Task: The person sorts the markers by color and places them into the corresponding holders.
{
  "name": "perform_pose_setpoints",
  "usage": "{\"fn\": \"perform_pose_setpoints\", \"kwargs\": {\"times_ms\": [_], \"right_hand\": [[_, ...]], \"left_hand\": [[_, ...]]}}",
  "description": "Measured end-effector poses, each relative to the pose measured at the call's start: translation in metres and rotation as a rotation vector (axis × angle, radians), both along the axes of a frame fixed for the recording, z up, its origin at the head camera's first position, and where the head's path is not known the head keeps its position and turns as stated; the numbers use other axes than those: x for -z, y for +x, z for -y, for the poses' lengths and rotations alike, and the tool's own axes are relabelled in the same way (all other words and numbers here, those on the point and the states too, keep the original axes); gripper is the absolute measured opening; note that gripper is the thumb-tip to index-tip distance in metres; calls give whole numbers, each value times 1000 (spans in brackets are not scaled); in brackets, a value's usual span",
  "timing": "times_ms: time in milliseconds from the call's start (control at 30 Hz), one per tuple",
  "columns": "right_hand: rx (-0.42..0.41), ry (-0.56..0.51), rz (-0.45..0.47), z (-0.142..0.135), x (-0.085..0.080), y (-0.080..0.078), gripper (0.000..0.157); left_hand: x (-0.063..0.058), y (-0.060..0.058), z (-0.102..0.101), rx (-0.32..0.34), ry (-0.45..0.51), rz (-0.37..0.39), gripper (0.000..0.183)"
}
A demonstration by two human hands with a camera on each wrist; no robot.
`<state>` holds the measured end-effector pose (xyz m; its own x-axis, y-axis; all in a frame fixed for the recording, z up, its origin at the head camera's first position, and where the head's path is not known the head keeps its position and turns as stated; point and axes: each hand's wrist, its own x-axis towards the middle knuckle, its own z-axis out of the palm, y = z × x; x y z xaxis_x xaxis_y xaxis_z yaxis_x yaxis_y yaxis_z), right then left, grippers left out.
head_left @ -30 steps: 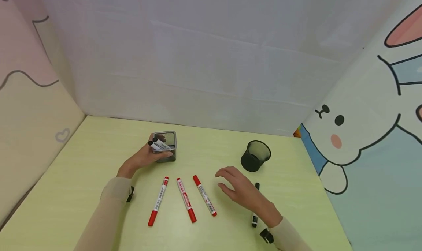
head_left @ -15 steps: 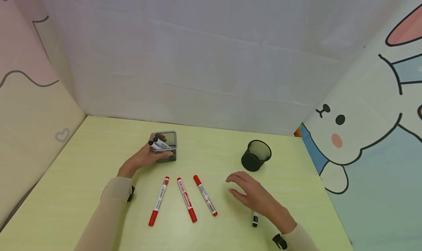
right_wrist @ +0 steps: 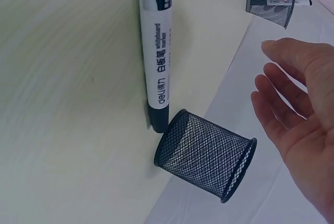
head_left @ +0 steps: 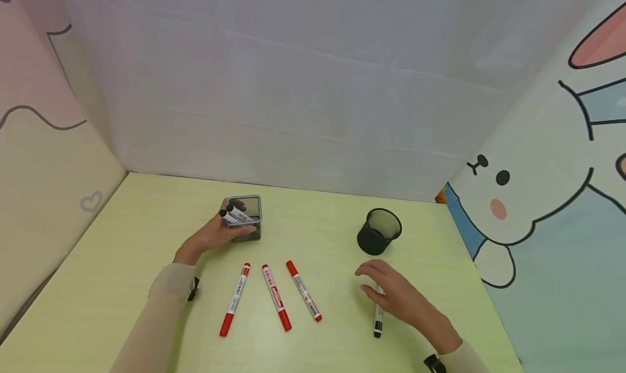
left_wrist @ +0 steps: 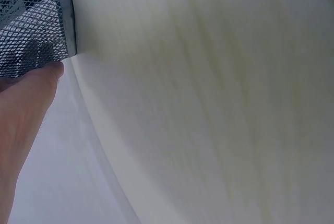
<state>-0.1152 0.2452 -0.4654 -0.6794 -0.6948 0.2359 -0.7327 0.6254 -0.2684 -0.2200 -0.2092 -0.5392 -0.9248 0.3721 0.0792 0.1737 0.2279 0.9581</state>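
Note:
My left hand [head_left: 207, 235] grips a square mesh pen holder [head_left: 253, 234] from its left side, thumb along the front wall. Two black-capped whiteboard markers [head_left: 239, 213] lean in that holder, their caps over the rim toward my hand. In the left wrist view, my thumb touches the mesh wall [left_wrist: 36, 36] by its corner. My right hand [head_left: 403, 297] holds nothing; its fingers are loosely bent and spread over a black whiteboard marker [head_left: 379, 323] lying on the table, hiding its far end in the head view. The right wrist view shows this marker [right_wrist: 158, 62] apart from the fingers [right_wrist: 276, 106].
A round black mesh pen cup [head_left: 373, 241] stands beyond my right hand. Three red markers, a left one [head_left: 236, 297], a middle one [head_left: 275, 294] and a right one [head_left: 304, 291], lie between my hands on the pale table [head_left: 122, 291]. A white wall covering [head_left: 303, 90] rises behind.
My right hand has moved to the right and slightly toward me, from near the right red marker to over the black one. My left hand keeps its grip on the pen holder.

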Motion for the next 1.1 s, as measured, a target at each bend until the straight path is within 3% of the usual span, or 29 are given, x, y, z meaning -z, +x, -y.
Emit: {"fn": "perform_pose_setpoints", "kwargs": {"times_ms": [433,900,1100], "right_hand": [[8,40,71,-24,4,3,36],[79,136,245,-35,14,14,33],[46,146,224,-36,17,15,33]], "left_hand": [[7,-4,1,3,-6,4,66],[9,-4,1,6,7,5,67],[7,-3,0,7,3,-12,65]]}}
